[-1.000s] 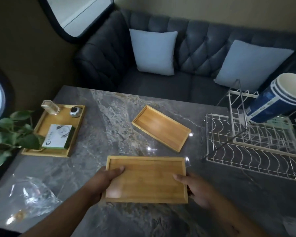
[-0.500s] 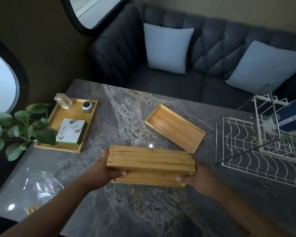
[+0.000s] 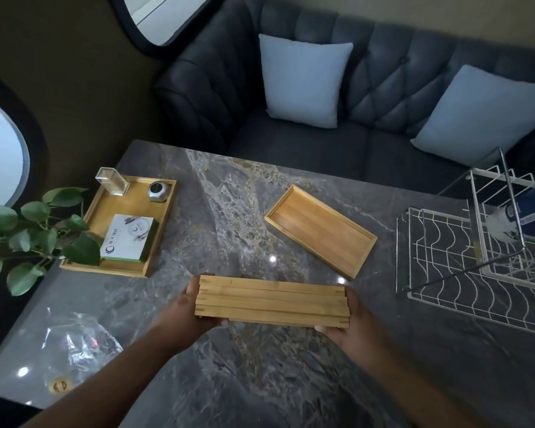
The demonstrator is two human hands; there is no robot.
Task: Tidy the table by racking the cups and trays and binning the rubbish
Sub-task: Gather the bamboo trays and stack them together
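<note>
Fingers of the left hand (image 3: 183,313) curl under one short end of a stack of pale bamboo trays (image 3: 272,301), and the right hand (image 3: 357,327) clamps the other end the same way. The stack hangs above the grey marble table (image 3: 229,211), tipped edge-on, its long axis running left to right. Beyond it a single shallow bamboo tray (image 3: 320,230) lies flat, angled diagonally, near the white wire rack (image 3: 464,273) at the right
</note>
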